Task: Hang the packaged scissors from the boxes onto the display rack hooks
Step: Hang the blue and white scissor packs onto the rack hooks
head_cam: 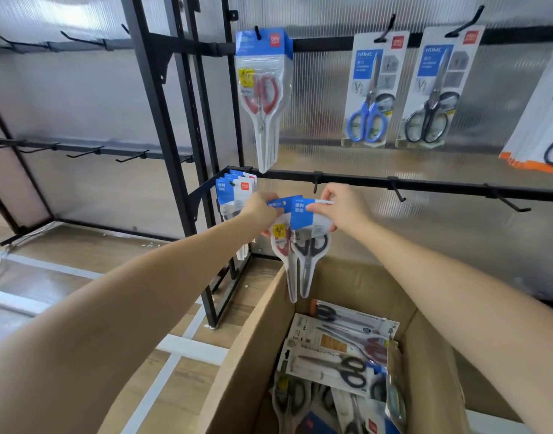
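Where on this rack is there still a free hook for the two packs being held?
Free: the three hooks on the lower bar, the nearest just above the right hand, the others further right. The left section's hooks are bare too. Crowded: the bar's left end, behind the left hand, holds a stack of packs; upper hooks are taken.

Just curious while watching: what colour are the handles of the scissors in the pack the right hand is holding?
Black, seen in the head view: the right hand pinches that pack.
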### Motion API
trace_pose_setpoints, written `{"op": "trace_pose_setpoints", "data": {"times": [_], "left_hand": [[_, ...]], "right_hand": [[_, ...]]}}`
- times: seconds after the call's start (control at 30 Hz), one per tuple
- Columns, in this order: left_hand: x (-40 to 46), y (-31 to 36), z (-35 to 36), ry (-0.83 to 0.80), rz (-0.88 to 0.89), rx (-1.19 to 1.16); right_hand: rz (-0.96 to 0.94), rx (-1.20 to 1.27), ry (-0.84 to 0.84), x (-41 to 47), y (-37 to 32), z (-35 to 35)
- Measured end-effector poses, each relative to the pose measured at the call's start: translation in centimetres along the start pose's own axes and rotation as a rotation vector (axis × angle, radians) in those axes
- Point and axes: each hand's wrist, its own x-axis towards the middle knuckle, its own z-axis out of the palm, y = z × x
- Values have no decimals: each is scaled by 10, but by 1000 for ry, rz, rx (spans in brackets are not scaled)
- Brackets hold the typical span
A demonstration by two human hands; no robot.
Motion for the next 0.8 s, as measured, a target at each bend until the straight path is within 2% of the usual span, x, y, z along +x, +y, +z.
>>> {"op": "trace_pose_setpoints", "data": {"times": [0.13,0.23,0.53,0.67,0.8], "left_hand": [[0,-5,-12,26,-8,-4],[-4,-9,-24,68,-25,-26],[-4,-55,-77,300,-181,4],[-2,-65,-95,382,-120,78],[-3,-72,-96,383,-12,195]], "right_hand": [[85,286,-122,13,-11,8],[80,386,-127,14,-21,16],[-12,402,-34,19,-54,66],[-72,377,57,23,-68,87],[-132,375,100,30,-84,102]]}}
